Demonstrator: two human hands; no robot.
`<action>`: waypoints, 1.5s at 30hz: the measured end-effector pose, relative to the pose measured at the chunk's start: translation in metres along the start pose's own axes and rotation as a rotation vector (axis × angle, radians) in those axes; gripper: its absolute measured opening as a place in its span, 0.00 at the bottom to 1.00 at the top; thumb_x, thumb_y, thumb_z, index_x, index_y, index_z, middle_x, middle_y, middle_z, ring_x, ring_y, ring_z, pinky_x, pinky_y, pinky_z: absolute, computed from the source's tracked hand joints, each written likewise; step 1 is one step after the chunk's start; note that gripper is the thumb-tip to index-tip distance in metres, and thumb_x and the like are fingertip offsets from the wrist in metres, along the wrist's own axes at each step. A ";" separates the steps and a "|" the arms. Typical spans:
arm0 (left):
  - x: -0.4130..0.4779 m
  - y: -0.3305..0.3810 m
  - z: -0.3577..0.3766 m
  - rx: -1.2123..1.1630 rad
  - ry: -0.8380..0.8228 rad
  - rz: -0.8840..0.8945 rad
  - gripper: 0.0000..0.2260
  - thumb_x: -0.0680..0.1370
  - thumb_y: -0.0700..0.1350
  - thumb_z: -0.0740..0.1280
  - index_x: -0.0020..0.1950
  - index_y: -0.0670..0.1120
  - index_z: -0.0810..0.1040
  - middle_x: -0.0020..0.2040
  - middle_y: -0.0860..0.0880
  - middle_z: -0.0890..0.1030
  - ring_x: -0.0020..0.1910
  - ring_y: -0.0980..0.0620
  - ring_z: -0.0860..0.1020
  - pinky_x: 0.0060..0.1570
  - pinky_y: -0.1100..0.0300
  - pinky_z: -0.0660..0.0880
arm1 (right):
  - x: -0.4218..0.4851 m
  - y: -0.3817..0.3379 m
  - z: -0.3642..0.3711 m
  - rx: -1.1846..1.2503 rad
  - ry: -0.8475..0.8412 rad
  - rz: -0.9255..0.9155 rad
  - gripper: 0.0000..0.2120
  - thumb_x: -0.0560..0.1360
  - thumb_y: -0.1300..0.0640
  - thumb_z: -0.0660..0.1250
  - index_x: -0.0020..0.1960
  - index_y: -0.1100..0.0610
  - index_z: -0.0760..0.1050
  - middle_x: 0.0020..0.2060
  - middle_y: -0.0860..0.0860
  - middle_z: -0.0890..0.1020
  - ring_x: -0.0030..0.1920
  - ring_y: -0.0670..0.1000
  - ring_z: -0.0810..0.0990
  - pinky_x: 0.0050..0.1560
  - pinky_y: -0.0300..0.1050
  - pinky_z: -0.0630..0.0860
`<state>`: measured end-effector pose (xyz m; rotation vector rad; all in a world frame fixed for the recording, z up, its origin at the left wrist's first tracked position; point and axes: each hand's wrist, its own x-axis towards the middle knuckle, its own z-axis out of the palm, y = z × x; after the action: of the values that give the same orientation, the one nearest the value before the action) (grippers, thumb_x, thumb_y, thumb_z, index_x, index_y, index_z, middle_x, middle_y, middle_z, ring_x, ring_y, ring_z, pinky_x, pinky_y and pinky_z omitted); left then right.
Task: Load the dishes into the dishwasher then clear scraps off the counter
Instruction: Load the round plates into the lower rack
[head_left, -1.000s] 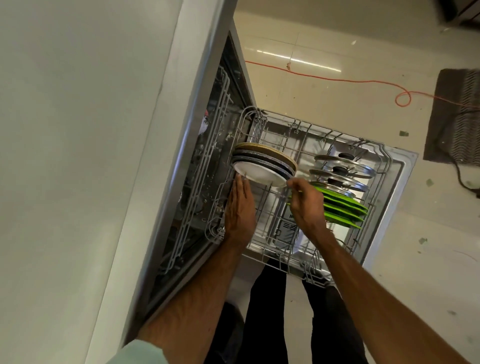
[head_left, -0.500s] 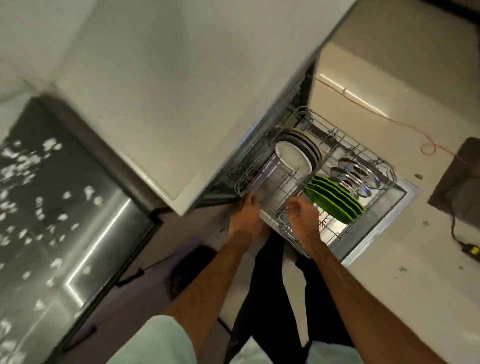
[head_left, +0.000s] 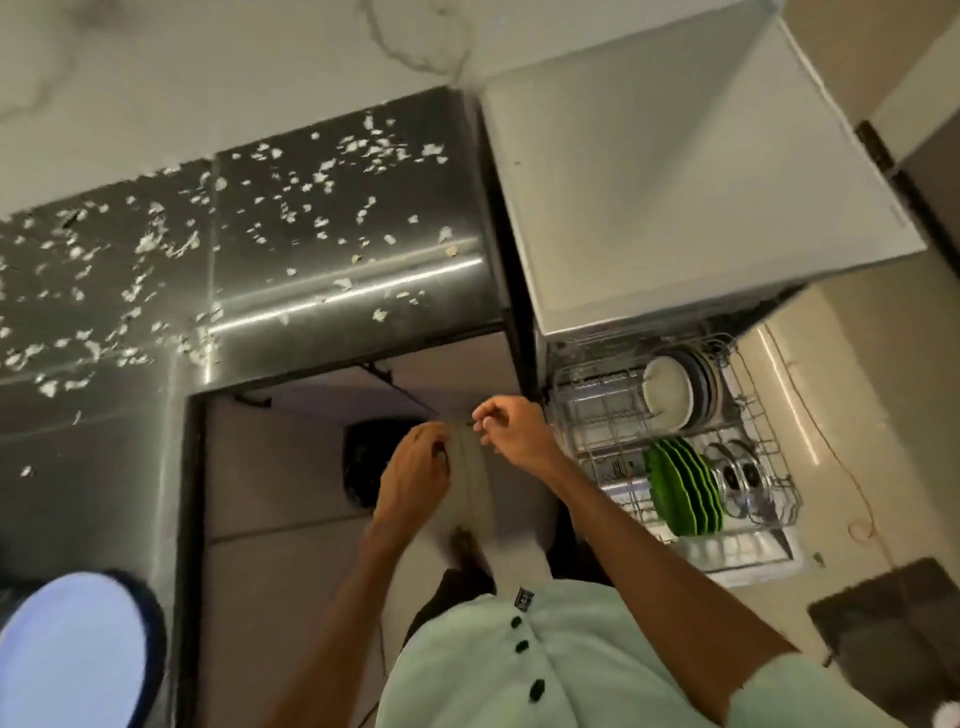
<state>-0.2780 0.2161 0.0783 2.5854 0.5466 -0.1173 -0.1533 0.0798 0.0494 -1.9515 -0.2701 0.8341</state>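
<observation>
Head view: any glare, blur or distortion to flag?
Head view: a glare streak runs across the steel counter; the plate at lower left is blown out and smeared; left hand and right hand look slightly soft; the wide-angle lens bows the counter edges; rack and scraps read clearly.

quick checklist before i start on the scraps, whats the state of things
1. Dishes racked: ok. White plates, green plates and glass lids stand in the rack.
2. Rack pushed in: not ok, it is pulled out.
3. Every dish loaded: not ok. A blue-rimmed plate lies on the counter.
4. Scraps cleared: not ok. Scraps litter the counter.
5. Hands free: cannot tell. Left hand and right hand are curled and blurred.
</observation>
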 end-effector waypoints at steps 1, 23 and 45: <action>-0.010 -0.015 -0.011 -0.028 0.040 -0.048 0.13 0.79 0.36 0.64 0.63 0.43 0.79 0.65 0.45 0.78 0.63 0.46 0.76 0.63 0.55 0.72 | 0.002 -0.014 0.011 -0.019 -0.031 -0.019 0.14 0.76 0.67 0.63 0.43 0.49 0.79 0.41 0.52 0.87 0.40 0.51 0.86 0.35 0.36 0.76; -0.118 -0.284 -0.235 -0.181 0.556 -0.351 0.09 0.76 0.41 0.68 0.53 0.51 0.83 0.55 0.54 0.83 0.55 0.51 0.81 0.54 0.52 0.78 | -0.004 -0.274 0.322 -0.224 -0.421 -0.328 0.10 0.78 0.65 0.63 0.50 0.57 0.81 0.42 0.52 0.87 0.38 0.48 0.86 0.37 0.46 0.81; -0.246 -0.372 -0.198 -0.188 0.637 -1.138 0.06 0.78 0.44 0.67 0.53 0.48 0.82 0.52 0.50 0.82 0.52 0.49 0.79 0.48 0.60 0.71 | -0.030 -0.251 0.490 -0.755 -0.849 -0.474 0.09 0.75 0.59 0.69 0.53 0.60 0.82 0.47 0.55 0.85 0.50 0.54 0.83 0.56 0.50 0.80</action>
<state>-0.6552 0.5207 0.1294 1.7787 2.0618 0.3751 -0.4575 0.5331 0.1253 -1.9137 -1.6766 1.3046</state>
